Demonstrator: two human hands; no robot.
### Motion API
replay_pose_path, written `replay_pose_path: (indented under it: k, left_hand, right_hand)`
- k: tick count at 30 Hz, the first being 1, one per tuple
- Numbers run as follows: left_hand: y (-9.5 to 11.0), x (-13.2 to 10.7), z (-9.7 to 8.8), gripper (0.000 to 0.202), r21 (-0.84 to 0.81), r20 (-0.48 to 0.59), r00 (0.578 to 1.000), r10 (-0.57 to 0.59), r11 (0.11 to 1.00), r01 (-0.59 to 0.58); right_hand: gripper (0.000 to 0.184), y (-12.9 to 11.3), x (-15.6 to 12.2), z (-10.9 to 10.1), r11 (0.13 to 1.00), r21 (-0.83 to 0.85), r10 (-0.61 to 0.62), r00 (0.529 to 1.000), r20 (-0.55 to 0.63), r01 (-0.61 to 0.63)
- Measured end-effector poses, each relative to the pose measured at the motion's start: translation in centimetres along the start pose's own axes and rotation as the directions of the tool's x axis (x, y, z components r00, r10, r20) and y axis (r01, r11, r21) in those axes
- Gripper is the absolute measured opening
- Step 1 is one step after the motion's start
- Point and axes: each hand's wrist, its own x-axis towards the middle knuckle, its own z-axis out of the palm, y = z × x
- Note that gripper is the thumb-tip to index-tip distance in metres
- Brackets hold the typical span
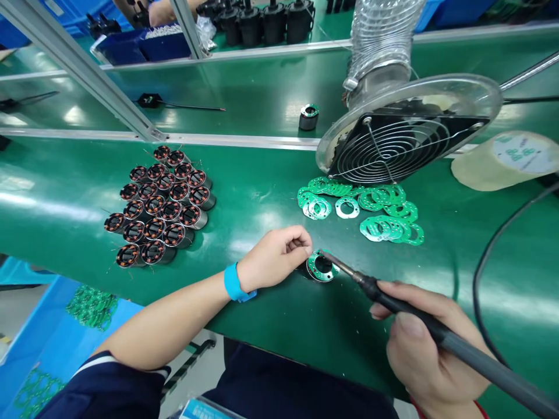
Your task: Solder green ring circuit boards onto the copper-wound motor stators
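Observation:
A soldering iron (406,311) is gripped in my right hand (437,343), its tip touching or just over the left upper rim of a green ring-shaped circuit board (334,271). That board lies on top of a cylindrical motor stator standing on the green bench. My left hand (275,256), with a blue wristband, is closed in a pinch at the board's left edge. Whatever is between its fingertips is hidden or too small to name. Beyond the hands lie many loose green ring boards (347,208), some overlapping in rows.
Wire-wound stators (155,203) stand grouped on the left. A fume extractor fan (388,148) on a clear hose overhangs the boards. A roll of tape (506,160) and a black cable (478,279) are at right. One board-topped stator (309,116) stands behind the metal rail.

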Motion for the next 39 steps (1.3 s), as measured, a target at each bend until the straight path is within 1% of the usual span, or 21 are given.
replay_pose_path:
  k: [4,8,10,12,13,15,16,18,20,21,23,25,27,28,30,32,34,36,39]
  left_hand:
    - [-0.1,0.0,0.0,0.011,0.01,-0.001,1.0,-0.002,1.0,0.002]
    - [-0.1,0.0,0.1,0.011,0.018,-0.008,1.0,-0.002,1.0,0.002]
    - [-0.1,0.0,0.1,0.012,0.037,-0.011,1.0,-0.003,0.999,0.004]
    - [-0.1,0.0,0.1,0.012,0.06,-0.013,1.0,-0.004,0.998,0.005]
    - [0.0,0.0,0.1,0.012,0.068,-0.012,1.0,-0.003,0.998,0.004]
    - [0.0,0.0,0.2,0.012,0.074,-0.004,1.0,0.001,0.997,-0.001]
    - [-0.1,0.1,0.2,0.012,0.074,0.001,1.0,0.004,0.997,-0.004]
    - [-0.1,0.1,0.3,0.013,0.071,0.007,1.0,0.009,0.997,-0.01]
    - [-0.1,0.1,0.1,0.012,0.067,0.02,1.0,0.005,0.998,-0.006]
    - [-0.1,0.0,0.0,0.011,0.064,0.029,1.0,-0.001,0.998,-0.001]
    - [0.1,-0.1,-0.6,0.006,0.061,0.074,0.997,-0.019,0.998,0.014]
    - [0.3,-0.3,-1.2,0.013,0.086,0.157,0.987,-0.028,0.996,0.014]
    - [0.6,-0.4,-1.6,0.011,0.143,0.22,0.975,-0.007,0.989,-0.025]
    - [0.6,-0.4,-1.6,0.008,0.167,0.226,0.974,0.013,0.985,-0.051]
    - [0.6,-0.4,-1.4,0.008,0.172,0.187,0.981,0.048,0.982,-0.081]
    - [0.5,-0.2,-0.8,0.009,0.109,0.132,0.99,0.046,0.992,-0.061]
    - [0.3,0.0,-0.3,0.009,0.026,0.103,0.995,0.007,1.0,-0.009]
    - [0.1,0.2,0.1,0.009,-0.039,0.099,0.994,-0.037,0.998,0.041]
    - [0.0,0.3,0.2,0.008,-0.084,0.099,0.992,-0.082,0.992,0.09]
  right_hand:
    - [0.017,-0.2,0.3,-0.2,0.998,-0.051,-0.032,0.998,0.059,0.035]
    - [0.016,-0.3,0.4,-0.1,0.995,-0.077,-0.055,0.997,0.054,0.059]
    - [0.015,-0.3,0.4,0.0,0.997,-0.052,-0.059,0.998,0.035,0.061]
    - [0.023,-0.2,0.6,0.2,0.999,-0.008,-0.037,0.999,0.035,0.037]
    - [0.029,-0.2,0.9,0.4,1.0,-0.007,-0.025,0.998,0.056,0.025]
    - [0.036,-0.1,1.6,0.9,0.996,-0.086,-0.021,0.987,0.161,0.036]
    - [0.037,-0.1,2.0,1.2,0.986,-0.15,-0.035,0.971,0.234,0.072]
    - [0.039,-0.1,2.7,1.8,0.957,-0.235,-0.073,0.922,0.379,0.172]
    - [0.042,-0.1,3.1,2.3,0.944,-0.24,-0.097,0.884,0.457,0.227]
    - [0.043,0.0,3.1,2.4,0.945,-0.229,-0.104,0.877,0.469,0.235]
    - [0.041,0.3,3.1,2.6,0.948,-0.222,-0.105,0.885,0.454,0.226]
    - [0.038,0.6,3.1,2.6,0.945,-0.248,-0.096,0.904,0.417,0.214]
    - [0.036,0.9,3.0,2.6,0.933,-0.285,-0.1,0.918,0.385,0.221]
    - [0.035,1.1,3.0,2.6,0.924,-0.302,-0.11,0.921,0.374,0.233]
    - [0.036,1.2,3.1,2.6,0.904,-0.331,-0.139,0.917,0.373,0.272]
    - [0.038,1.1,3.1,2.6,0.883,-0.352,-0.168,0.91,0.379,0.31]
    - [0.042,0.9,3.2,2.7,0.873,-0.341,-0.214,0.903,0.374,0.348]
    - [0.045,0.7,3.1,2.7,0.872,-0.303,-0.268,0.892,0.364,0.385]
    - [0.046,0.3,3.0,2.7,0.862,-0.275,-0.313,0.873,0.375,0.427]
